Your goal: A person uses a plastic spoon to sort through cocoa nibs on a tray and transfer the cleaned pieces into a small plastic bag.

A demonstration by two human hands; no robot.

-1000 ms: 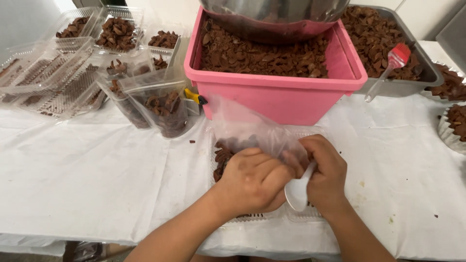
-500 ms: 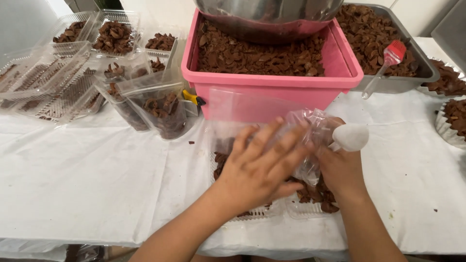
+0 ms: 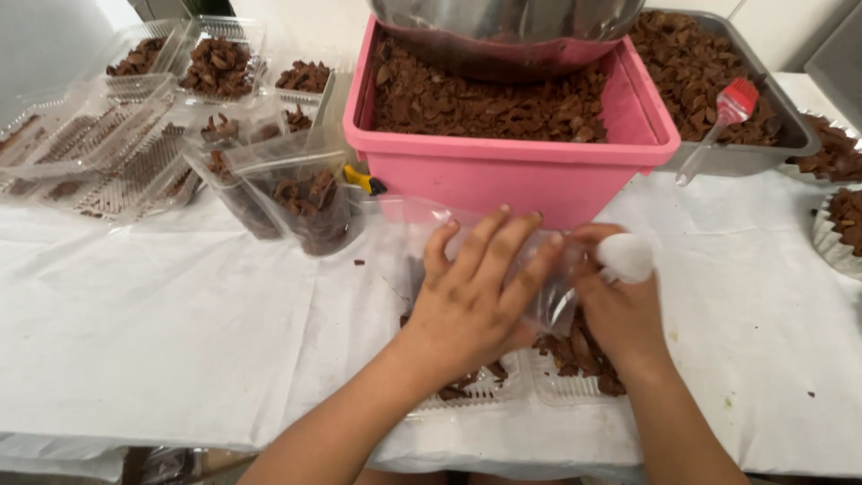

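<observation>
While the left hand [image 3: 471,301] lay flat, fingers spread, on a clear plastic bag [image 3: 422,238], the right hand [image 3: 620,310] was clamped on the bag's other end and on a small white scoop [image 3: 626,256]. Bag sat on the white-clothed worktop [image 3: 162,341], just in front of the pink tub [image 3: 503,162] of brown chips, over a clear tray [image 3: 489,386] w/ chips in it. Contents of bag: cannot tell, hands cover it. Judgement: approx. mid-way; several filled bags [image 3: 305,202] and clear boxes [image 3: 215,63] stood at left, but tub and grey pan [image 3: 763,153] were both well stocked, so plenty left.
</observation>
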